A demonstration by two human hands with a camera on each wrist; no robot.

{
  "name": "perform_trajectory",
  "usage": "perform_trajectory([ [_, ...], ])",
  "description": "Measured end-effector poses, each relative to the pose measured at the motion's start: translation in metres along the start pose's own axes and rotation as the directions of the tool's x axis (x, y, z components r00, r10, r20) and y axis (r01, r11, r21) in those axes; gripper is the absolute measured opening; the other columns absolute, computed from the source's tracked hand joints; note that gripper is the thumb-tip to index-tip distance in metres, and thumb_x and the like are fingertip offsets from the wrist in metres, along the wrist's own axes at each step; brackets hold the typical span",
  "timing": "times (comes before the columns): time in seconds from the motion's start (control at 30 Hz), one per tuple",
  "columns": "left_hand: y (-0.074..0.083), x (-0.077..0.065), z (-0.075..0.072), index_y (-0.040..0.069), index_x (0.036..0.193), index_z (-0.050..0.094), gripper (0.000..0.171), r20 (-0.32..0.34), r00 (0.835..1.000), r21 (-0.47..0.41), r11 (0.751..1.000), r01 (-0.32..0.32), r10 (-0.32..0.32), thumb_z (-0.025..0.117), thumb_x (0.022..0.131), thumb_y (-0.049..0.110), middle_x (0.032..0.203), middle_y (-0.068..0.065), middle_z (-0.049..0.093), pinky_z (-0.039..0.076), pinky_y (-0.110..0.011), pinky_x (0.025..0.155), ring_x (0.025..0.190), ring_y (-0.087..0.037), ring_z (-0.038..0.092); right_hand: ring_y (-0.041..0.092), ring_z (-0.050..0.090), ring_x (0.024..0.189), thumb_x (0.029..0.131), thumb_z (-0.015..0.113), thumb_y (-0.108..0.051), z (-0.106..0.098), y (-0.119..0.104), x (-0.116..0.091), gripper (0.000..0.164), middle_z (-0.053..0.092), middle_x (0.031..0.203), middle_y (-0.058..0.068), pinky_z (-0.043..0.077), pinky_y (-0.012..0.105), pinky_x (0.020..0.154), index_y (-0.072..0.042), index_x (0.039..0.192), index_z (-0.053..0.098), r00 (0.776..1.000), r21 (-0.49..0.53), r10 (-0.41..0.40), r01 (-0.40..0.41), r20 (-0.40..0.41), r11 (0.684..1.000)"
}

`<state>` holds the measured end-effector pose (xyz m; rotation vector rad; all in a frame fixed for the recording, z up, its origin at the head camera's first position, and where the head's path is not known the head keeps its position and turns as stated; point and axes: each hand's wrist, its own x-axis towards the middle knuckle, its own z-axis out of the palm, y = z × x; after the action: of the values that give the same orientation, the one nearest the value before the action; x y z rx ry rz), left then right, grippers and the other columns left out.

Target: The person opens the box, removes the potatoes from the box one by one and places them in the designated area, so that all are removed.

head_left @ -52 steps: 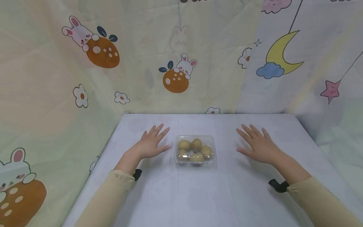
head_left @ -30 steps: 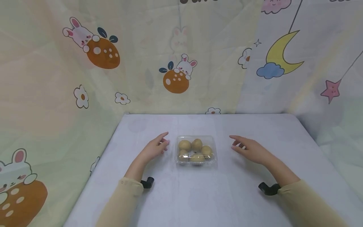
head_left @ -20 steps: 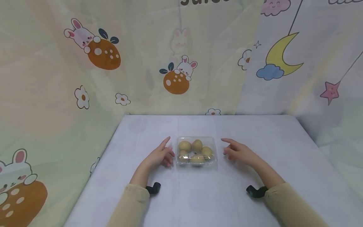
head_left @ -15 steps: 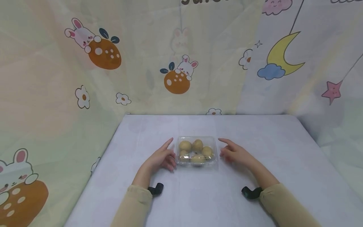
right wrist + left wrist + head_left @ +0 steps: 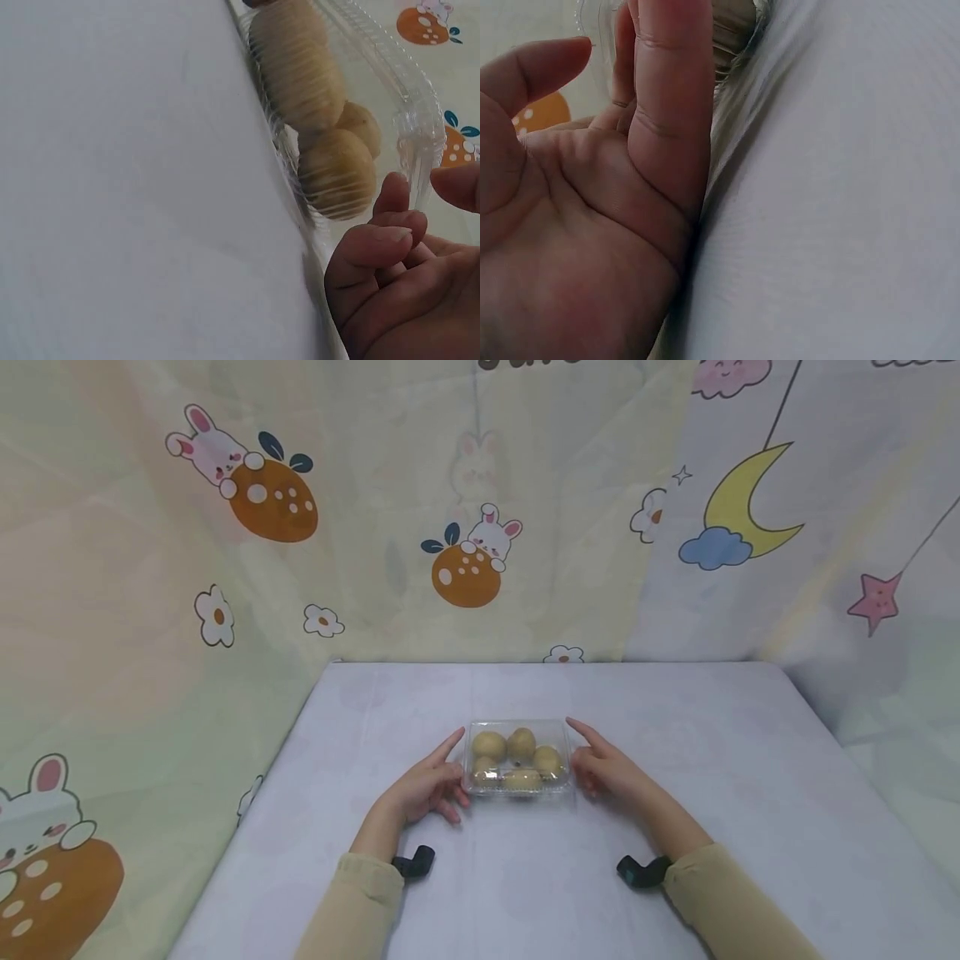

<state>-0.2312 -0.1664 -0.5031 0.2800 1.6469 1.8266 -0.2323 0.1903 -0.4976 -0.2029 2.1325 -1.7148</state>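
A clear plastic clamshell box (image 5: 551, 735) sits on the white table, its lid down. Inside lie several round, tan items (image 5: 489, 746) that look like small potatoes; one fills much of the right wrist view, a tan potato-like item (image 5: 337, 176). My left hand (image 5: 427, 785) is at the box's left side, one finger stretched along it and the others loosely bent. On the opposite side is my right hand (image 5: 611, 768), one finger extended toward the far right corner and the others bent near the wall. Neither hand grips the box; whether the fingertips touch it, I cannot tell.
The white tabletop (image 5: 510, 885) extends around the box. Behind it hangs a cloth backdrop (image 5: 570, 552) printed with rabbits, flowers, a moon and a star. A black wrist mount (image 5: 415, 864) shows at the left wrist and another black mount (image 5: 643, 872) at the right.
Both hands have come inward from spread positions to the two sides of the box, their splayed fingers now partly bent. The box has not moved.
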Motion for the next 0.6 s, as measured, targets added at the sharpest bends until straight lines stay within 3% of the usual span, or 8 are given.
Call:
perform_trajectory([
  [0.17, 0.0019, -0.0034, 0.0012, 0.04, 0.158, 0.002, 0.081, 0.055, 0.997, -0.016, 0.999, -0.045, 0.046, 0.046, 0.1, 0.005, 0.087, -0.003, 0.062, 0.063, -0.042, 0.06, 0.078, -0.02, 0.068, 0.013, 0.046, 0.055, 0.095, 0.051, -0.006, 0.0048, 0.0031, -0.001, 0.078, 0.052, 0.076, 0.0, 0.046, 0.023, 0.049, -0.029, 0.159, 0.013, 0.997, 0.118, -0.055, 0.048, 0.057, 0.992],
  [0.27, 0.0012, -0.0042, 0.0002, 0.04, 0.158, 0.001, 0.081, 0.085, 0.995, -0.031, 0.998, -0.055, 0.058, 0.045, 0.1, 0.005, 0.089, -0.002, 0.061, 0.063, -0.041, 0.06, 0.08, -0.02, 0.068, 0.013, 0.046, 0.053, 0.095, 0.051, -0.005, 0.0062, 0.0045, -0.0026, 0.08, 0.054, 0.076, -0.002, 0.046, 0.023, 0.048, -0.032, 0.159, 0.011, 0.995, 0.168, -0.063, 0.049, 0.078, 0.985],
  [0.4, 0.0005, -0.0052, -0.0022, 0.041, 0.158, 0.001, 0.08, 0.116, 0.991, -0.052, 0.997, -0.056, 0.062, 0.044, 0.1, 0.005, 0.091, -0.002, 0.061, 0.062, -0.042, 0.061, 0.082, -0.02, 0.068, 0.013, 0.045, 0.052, 0.098, 0.048, -0.007, 0.0067, 0.0067, -0.0031, 0.078, 0.055, 0.076, -0.002, 0.045, 0.023, 0.048, -0.038, 0.158, 0.01, 0.994, 0.213, -0.058, 0.037, 0.097, 0.976],
  [0.6, -0.0001, -0.0048, -0.0048, 0.037, 0.159, 0.001, 0.079, 0.144, 0.988, -0.048, 0.997, -0.057, 0.063, 0.045, 0.101, 0.006, 0.093, -0.002, 0.063, 0.063, -0.041, 0.063, 0.083, -0.019, 0.07, 0.013, 0.044, 0.051, 0.099, 0.047, -0.007, 0.0063, 0.0098, -0.0025, 0.078, 0.054, 0.075, -0.002, 0.045, 0.023, 0.047, -0.034, 0.159, 0.004, 0.99, 0.216, -0.077, 0.05, 0.121, 0.975],
])
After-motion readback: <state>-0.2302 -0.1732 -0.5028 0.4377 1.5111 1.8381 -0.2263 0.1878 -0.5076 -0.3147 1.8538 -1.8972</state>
